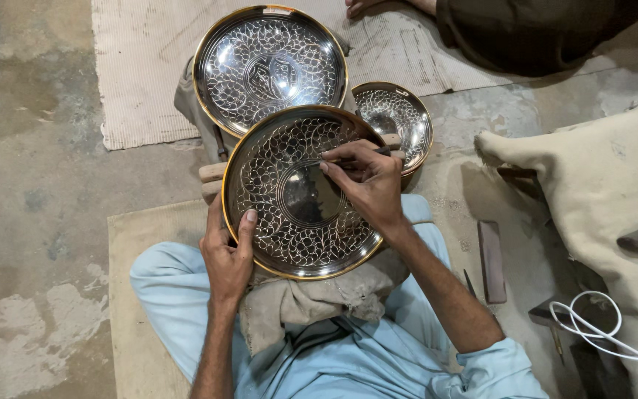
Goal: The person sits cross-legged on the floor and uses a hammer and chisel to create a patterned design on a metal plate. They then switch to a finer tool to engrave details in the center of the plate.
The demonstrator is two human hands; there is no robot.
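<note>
the engraved plate (pixel 289 222) rests tilted on a cloth bundle (pixel 311 299) over the person's lap, above the floor mat (pixel 131 295). the left hand (pixel 227 255) clasps its lower left rim, thumb on the face. the right hand (pixel 367 181) pinches a thin engraving tool (pixel 363 157) against the plate's upper right. two more engraved plates (pixel 269 68) lie just beyond it.

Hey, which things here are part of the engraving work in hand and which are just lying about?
In use:
round engraved metal plate with gold rim
thin dark engraving tool
left hand, right hand
crumpled beige cloth

Lying about:
larger engraved plate
small engraved plate
white cable
flat dark block
</note>
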